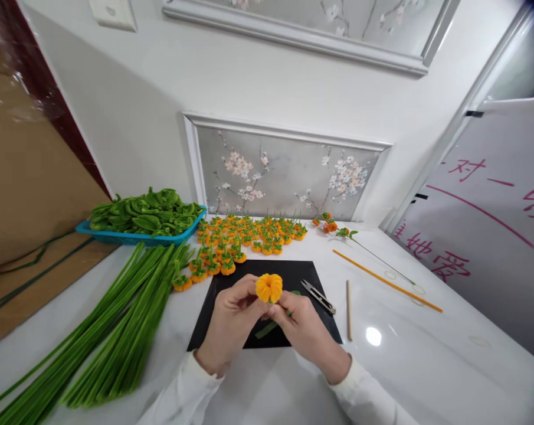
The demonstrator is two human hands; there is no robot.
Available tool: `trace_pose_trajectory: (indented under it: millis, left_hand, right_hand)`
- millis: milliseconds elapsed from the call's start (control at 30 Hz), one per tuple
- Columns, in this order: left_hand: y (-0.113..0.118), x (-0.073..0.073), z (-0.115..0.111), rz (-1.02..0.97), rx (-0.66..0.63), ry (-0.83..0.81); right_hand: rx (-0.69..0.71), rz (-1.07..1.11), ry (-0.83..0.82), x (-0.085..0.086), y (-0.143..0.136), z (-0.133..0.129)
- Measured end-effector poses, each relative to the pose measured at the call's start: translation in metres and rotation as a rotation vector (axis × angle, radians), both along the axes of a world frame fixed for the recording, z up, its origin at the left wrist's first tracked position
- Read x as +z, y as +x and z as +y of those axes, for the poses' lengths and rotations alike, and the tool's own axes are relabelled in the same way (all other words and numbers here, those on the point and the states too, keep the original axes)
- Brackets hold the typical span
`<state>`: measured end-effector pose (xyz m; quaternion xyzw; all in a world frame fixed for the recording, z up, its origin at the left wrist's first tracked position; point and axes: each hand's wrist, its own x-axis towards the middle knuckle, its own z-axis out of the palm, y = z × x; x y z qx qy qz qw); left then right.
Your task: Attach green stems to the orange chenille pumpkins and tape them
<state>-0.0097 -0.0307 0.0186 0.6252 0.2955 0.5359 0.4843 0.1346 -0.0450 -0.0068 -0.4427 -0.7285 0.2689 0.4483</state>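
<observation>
An orange fluffy flower (269,288) is held up over the black mat (302,271), with a bit of green beneath it. My left hand (232,319) is closed on the flower from its left side. On the right, my right hand (302,326) pinches close under the flower, and what lies between its fingertips is too small to make out. A green strip (265,329) shows below and between the hands, partly hidden by them. Small metal snips (320,296) rest on the mat's right side.
Green stems (129,319) lie at the left, below a blue tray (138,238) of green leaves. Many small orange-and-green pieces (249,230) stand behind the mat. To the right are a wooden stick (349,310), an orange stem (386,280) and a flower sprig (332,226).
</observation>
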Motion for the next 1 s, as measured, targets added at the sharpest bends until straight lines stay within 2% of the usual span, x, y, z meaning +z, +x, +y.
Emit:
trace_pose_trajectory:
  millis: [200,333,433,567,767,900,1000]
  left_hand:
    - [-0.001,0.001,-0.003,0.078,0.034,0.123]
    - [0.001,0.000,-0.003,0.072,0.046,0.043]
    - [0.002,0.000,-0.004,0.093,0.003,-0.045]
    - [0.004,0.000,-0.006,0.154,-0.056,-0.047]
    - [0.003,0.006,-0.005,0.156,-0.172,-0.065]
    - [0.000,0.008,-0.003,0.032,-0.129,-0.108]
    - [-0.002,0.007,-0.001,0.055,-0.127,-0.025]
  right_hand:
    - [-0.009,0.161,0.101,0.006,0.010,0.000]
    - [-0.073,0.321,0.198,0.009,0.016,-0.004]
    - [-0.015,0.413,0.234,0.013,0.020,-0.004]
    - [0.067,0.376,0.258,0.017,0.022,-0.004]
    - [0.047,0.398,0.246,0.017,0.022,-0.004]
    - [0.058,0.413,0.228,0.016,0.022,-0.003]
    - [0.061,0.370,0.208,0.015,0.019,-0.004]
